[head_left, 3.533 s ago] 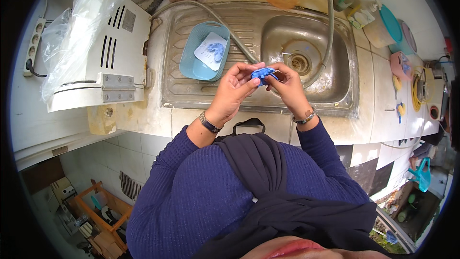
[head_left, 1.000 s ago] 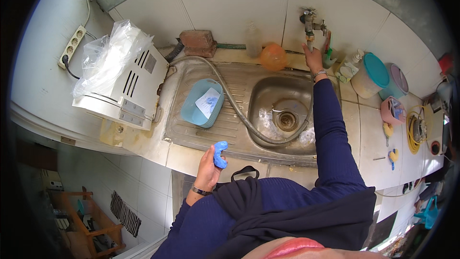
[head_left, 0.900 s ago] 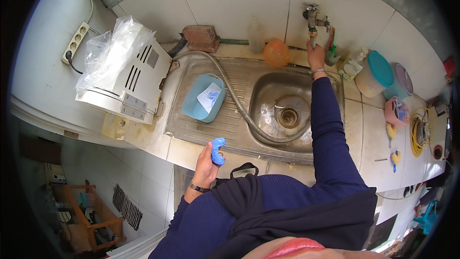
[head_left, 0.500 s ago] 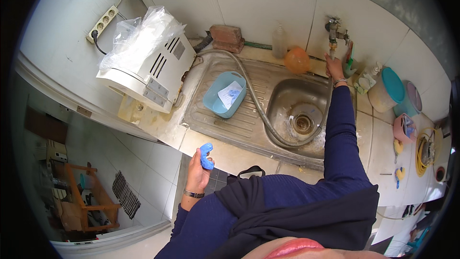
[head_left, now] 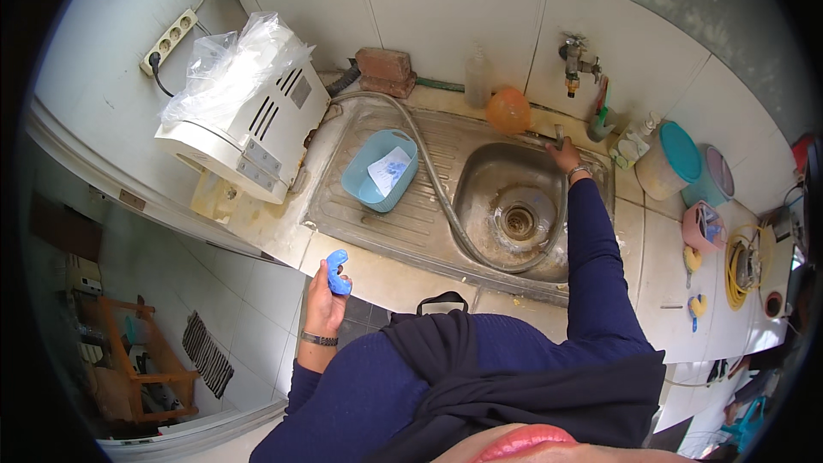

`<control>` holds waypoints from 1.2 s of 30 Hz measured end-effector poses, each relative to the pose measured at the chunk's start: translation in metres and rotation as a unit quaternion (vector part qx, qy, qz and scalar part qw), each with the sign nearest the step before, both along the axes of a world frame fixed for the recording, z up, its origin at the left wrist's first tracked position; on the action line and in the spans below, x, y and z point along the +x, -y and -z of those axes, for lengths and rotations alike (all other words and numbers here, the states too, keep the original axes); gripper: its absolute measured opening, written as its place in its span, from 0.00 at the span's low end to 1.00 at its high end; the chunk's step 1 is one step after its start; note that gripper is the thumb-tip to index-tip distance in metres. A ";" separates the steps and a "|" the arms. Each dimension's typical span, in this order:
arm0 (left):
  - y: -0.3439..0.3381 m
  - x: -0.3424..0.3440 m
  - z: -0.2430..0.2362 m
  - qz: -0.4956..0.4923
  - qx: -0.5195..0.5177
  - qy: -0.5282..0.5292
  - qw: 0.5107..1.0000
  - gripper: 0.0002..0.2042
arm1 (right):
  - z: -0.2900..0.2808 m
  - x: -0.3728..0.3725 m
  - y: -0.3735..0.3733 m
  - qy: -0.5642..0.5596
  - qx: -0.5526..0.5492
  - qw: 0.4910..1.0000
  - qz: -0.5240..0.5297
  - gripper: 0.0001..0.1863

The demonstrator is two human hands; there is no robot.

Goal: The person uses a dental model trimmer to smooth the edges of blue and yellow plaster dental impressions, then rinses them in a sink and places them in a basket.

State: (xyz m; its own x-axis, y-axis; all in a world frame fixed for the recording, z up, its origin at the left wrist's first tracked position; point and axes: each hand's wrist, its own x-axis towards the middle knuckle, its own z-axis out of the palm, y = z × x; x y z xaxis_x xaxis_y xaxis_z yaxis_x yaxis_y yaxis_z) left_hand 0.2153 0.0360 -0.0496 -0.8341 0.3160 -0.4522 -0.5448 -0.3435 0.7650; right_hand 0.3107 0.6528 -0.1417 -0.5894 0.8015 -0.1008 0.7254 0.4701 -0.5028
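Blue curved piece (head_left: 338, 272): is sitting left of centre, just above the counter's front edge as seen here (its material is not certain; soft putty seems likely).
Left hand (head_left: 323, 307): is gripping that piece along its left side, thumb and fingers folded in.
Right hand (head_left: 563, 157): is curling around the hose's end, right of centre, with little opening left.
Grey hose (head_left: 436, 182): is arcing over the drainboard into the basin (head_left: 484, 173), its end standing apart from the tap.
Tap (head_left: 572, 69): is jutting from the upper-right tiles, outlet bare.
Blue basket (head_left: 357, 180): is resting on the drainboard, centre-left, containing paper.
Risks: too hard a squeeze could be denting the piece; the hose's bend, pulling back, could be springing its end free.
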 end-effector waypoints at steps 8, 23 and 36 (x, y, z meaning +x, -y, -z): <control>0.041 -0.002 -0.001 -0.057 -0.014 0.021 0.998 0.14 | -0.109 -0.013 0.094 0.120 0.109 0.986 -0.042 0.37; 0.232 -0.116 0.020 -0.182 -0.027 0.000 0.983 0.17 | -0.363 -0.288 0.310 -0.230 0.108 0.864 -0.435 0.17; 0.366 -0.258 0.046 -0.163 -0.041 0.033 0.985 0.16 | -0.417 -0.603 0.603 0.205 0.246 0.698 -0.641 0.15</control>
State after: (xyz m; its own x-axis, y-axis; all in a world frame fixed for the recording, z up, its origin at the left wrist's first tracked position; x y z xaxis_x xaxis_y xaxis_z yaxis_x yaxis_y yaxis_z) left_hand -0.0428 -0.3300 -0.0958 -0.8534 -0.0035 -0.5212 -0.4649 -0.4472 0.7641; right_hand -0.2927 0.0495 0.2750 -0.8560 -0.3609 -0.3703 -0.4143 0.9071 0.0737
